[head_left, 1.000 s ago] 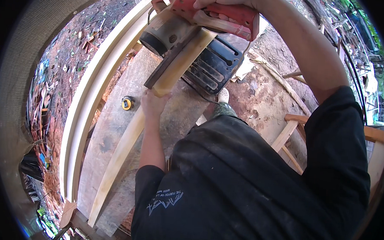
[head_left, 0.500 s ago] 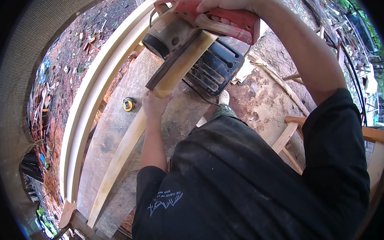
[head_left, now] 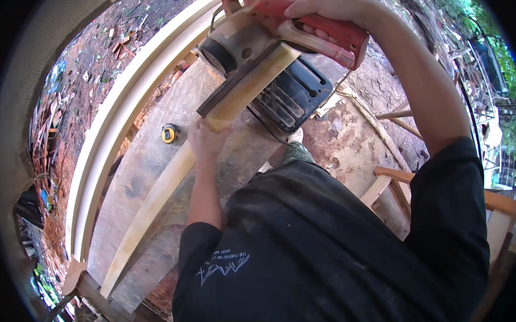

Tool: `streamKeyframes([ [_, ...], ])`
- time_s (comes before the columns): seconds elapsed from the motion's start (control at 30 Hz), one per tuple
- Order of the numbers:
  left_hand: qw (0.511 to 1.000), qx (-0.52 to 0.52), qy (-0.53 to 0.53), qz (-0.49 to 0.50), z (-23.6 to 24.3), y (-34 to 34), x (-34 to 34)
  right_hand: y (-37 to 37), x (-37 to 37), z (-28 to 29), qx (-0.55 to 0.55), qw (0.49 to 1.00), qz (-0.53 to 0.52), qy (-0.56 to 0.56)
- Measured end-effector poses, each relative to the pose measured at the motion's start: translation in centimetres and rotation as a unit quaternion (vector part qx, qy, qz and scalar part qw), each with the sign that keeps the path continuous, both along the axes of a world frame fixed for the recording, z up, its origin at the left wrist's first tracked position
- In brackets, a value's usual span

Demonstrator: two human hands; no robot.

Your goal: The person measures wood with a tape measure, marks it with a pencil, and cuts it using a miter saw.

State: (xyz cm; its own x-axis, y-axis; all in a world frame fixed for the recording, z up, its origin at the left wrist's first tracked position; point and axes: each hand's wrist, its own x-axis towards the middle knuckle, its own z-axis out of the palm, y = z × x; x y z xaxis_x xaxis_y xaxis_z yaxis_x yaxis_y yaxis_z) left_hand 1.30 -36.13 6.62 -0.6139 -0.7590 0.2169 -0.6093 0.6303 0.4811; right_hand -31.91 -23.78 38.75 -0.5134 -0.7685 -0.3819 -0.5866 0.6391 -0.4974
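Observation:
My right hand (head_left: pixel 336 12) is wrapped round the red handle of a circular saw (head_left: pixel 240 42) at the top of the view. The saw's slotted black base plate (head_left: pixel 289 99) faces me. Below it, my left hand (head_left: pixel 209 140) grips a long, pale wooden strip (head_left: pixel 158 197), close to a dark brown block (head_left: pixel 232 82) along the strip's upper part. The strip slants from the saw to the lower left, over a worn board. The saw's blade is hidden, and the left fingers are partly covered by the wood.
A yellow and black tape measure (head_left: pixel 169 133) lies on the worn board (head_left: pixel 140 161). Long pale grooved timbers (head_left: pixel 100 148) run along the left. At right are wooden frame pieces (head_left: pixel 386 184) and a thin pole (head_left: pixel 380 129). A cord hangs by the saw.
The view has shifted slightly, so the timbers and tape measure appear a little further left. The saw's handle end appears slightly right and lower. Both hands keep their grips.

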Motion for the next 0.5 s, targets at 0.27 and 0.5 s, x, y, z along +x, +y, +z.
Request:
streamKeyframes([
  [0.27,1.000,0.011,-0.016,-0.009,0.3,-0.3,0.1,0.0,1.6,1.5,-0.044,0.994,0.011,-0.096],
  [0.5,0.999,0.032,0.029,-0.009,0.3,-0.3,-0.2,-0.1,0.8,0.0,-0.038,0.990,-0.041,-0.130],
])
